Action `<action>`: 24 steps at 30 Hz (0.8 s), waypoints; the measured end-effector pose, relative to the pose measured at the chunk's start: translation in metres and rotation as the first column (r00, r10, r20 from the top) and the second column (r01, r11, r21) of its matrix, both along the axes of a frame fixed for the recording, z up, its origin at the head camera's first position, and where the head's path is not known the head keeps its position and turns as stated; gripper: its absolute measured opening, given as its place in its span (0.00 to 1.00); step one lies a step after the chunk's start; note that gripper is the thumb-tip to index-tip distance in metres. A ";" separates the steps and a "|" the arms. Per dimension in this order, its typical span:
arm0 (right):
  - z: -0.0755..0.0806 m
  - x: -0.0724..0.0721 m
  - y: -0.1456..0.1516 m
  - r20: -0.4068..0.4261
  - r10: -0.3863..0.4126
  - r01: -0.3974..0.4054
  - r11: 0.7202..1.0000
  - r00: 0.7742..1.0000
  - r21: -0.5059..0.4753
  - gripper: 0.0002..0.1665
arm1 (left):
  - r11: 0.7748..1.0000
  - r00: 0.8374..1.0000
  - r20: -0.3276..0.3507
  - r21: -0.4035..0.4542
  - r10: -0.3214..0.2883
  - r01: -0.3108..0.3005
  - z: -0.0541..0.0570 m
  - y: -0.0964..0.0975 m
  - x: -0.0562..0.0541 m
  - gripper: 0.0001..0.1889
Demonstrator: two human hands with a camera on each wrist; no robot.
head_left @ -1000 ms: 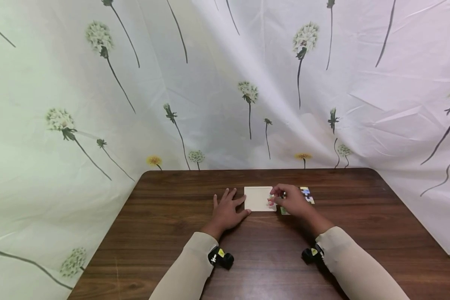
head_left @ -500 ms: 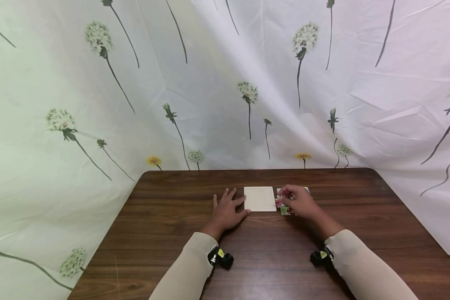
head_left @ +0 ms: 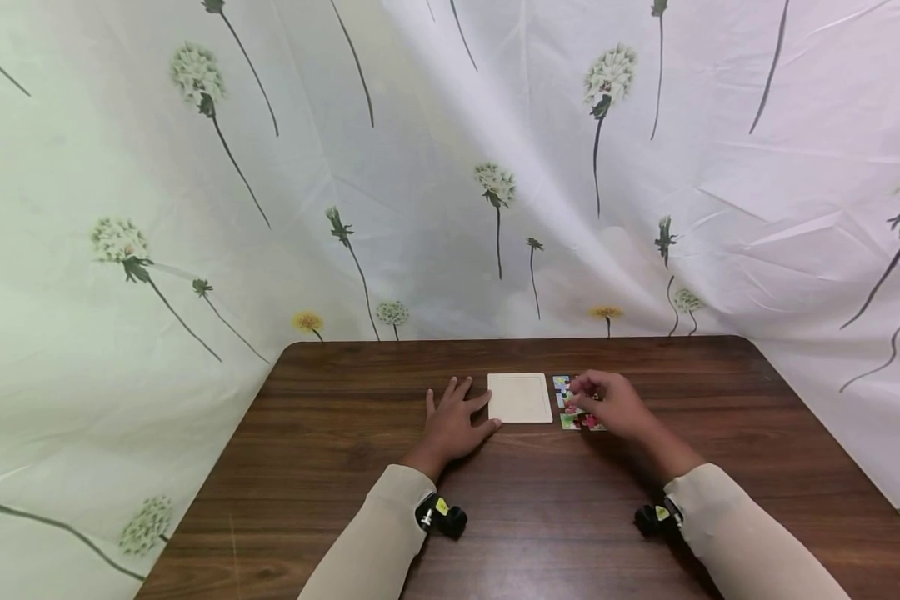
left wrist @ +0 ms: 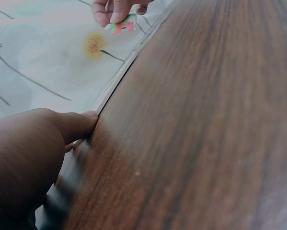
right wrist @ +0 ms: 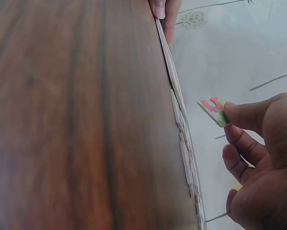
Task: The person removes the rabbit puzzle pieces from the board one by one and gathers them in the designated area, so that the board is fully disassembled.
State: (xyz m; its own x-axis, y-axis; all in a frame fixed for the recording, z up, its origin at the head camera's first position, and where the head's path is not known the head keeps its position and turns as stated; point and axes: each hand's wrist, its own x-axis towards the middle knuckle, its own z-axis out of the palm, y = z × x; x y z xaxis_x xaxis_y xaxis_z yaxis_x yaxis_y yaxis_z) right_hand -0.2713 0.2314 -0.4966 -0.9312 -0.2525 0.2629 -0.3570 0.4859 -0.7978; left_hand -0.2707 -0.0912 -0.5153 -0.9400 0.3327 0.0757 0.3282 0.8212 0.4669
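Observation:
A small jigsaw puzzle piece (right wrist: 213,112), pink, green and white, is pinched between the thumb and index finger of my right hand (head_left: 613,406). The right wrist view shows it raised off the table. Below and around that hand lie several colourful puzzle pieces (head_left: 572,422), partly covered by it. To their left is a flat, pale square puzzle tray (head_left: 520,398) with a thin raised border. My left hand (head_left: 453,423) rests on the table with its fingers spread, thumb and index fingertip at the tray's left edge.
Everything lies on a dark wood-grain table (head_left: 330,467). Behind it hangs a pale cloth (head_left: 420,208) printed with dandelions, reaching down to the table's far edge. A small black camera is strapped to each wrist.
My right hand has moved right, from over the tray's right edge to above the loose pieces, with the piece in its fingers. The left hand and the tray have stayed put.

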 end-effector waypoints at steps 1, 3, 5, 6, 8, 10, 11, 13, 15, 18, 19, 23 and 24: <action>0.000 0.000 0.002 -0.007 -0.004 0.005 1.000 1.000 0.007 0.05 | 1.000 1.000 0.001 0.000 0.000 0.000 0.000 0.000 0.000 0.33; 0.000 0.001 0.004 -0.019 -0.012 0.013 1.000 1.000 0.012 0.05 | 1.000 1.000 0.000 0.004 -0.001 0.001 0.000 0.000 0.000 0.33; 0.001 0.003 0.007 -0.028 -0.024 0.024 1.000 0.999 0.015 0.04 | 1.000 1.000 -0.003 0.006 -0.002 0.002 -0.001 0.000 0.000 0.33; 0.001 0.003 0.008 -0.034 -0.030 0.031 0.999 0.999 0.015 0.04 | 1.000 1.000 -0.005 0.007 -0.003 0.003 -0.001 0.000 0.000 0.33; 0.001 0.004 0.011 -0.039 -0.040 0.040 0.999 0.998 0.012 0.05 | 1.000 1.000 -0.011 0.008 -0.005 0.006 -0.001 0.000 -0.001 0.33; 0.000 0.005 0.014 -0.037 -0.045 0.046 0.999 0.998 0.012 0.05 | 1.000 1.000 -0.011 0.008 -0.009 0.009 -0.001 0.000 -0.001 0.34; 0.000 0.005 0.015 -0.037 -0.048 0.049 0.999 0.998 0.013 0.05 | 1.000 1.000 -0.011 0.006 -0.012 0.012 -0.001 0.000 -0.001 0.34; -0.001 0.006 0.018 -0.031 -0.054 0.054 0.998 0.998 0.021 0.05 | 1.000 1.000 -0.008 0.008 -0.015 0.016 -0.001 0.000 0.000 0.34; -0.002 0.008 0.021 -0.020 -0.062 0.063 0.998 0.998 0.025 0.05 | 1.000 1.000 -0.003 0.009 -0.018 0.018 0.000 0.000 0.000 0.34; -0.003 0.009 0.026 -0.004 -0.074 0.074 0.997 0.997 0.017 0.05 | 1.000 1.000 0.001 0.011 -0.015 0.015 0.000 0.000 0.001 0.34; -0.003 0.010 0.028 0.003 -0.080 0.080 0.997 0.997 0.013 0.05 | 1.000 1.000 0.000 0.008 -0.013 0.013 0.000 0.000 0.001 0.34; -0.003 0.011 0.033 0.004 -0.091 0.091 0.996 0.996 -0.001 0.06 | 1.000 1.000 -0.008 -0.003 -0.006 0.006 0.001 0.000 0.000 0.34; -0.003 0.012 0.034 0.005 -0.092 0.092 0.996 0.996 -0.003 0.07 | 1.000 1.000 -0.010 -0.007 -0.005 0.005 0.000 0.000 0.000 0.34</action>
State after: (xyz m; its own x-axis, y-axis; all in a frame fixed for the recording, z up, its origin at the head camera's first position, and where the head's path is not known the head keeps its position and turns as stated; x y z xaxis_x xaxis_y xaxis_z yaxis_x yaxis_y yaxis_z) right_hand -0.2595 0.2657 -0.4995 -0.9517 -0.1651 0.2588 -0.3069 0.5137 -0.8012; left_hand -0.2708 -0.0908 -0.5151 -0.9375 0.3379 0.0829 0.3370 0.8226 0.4579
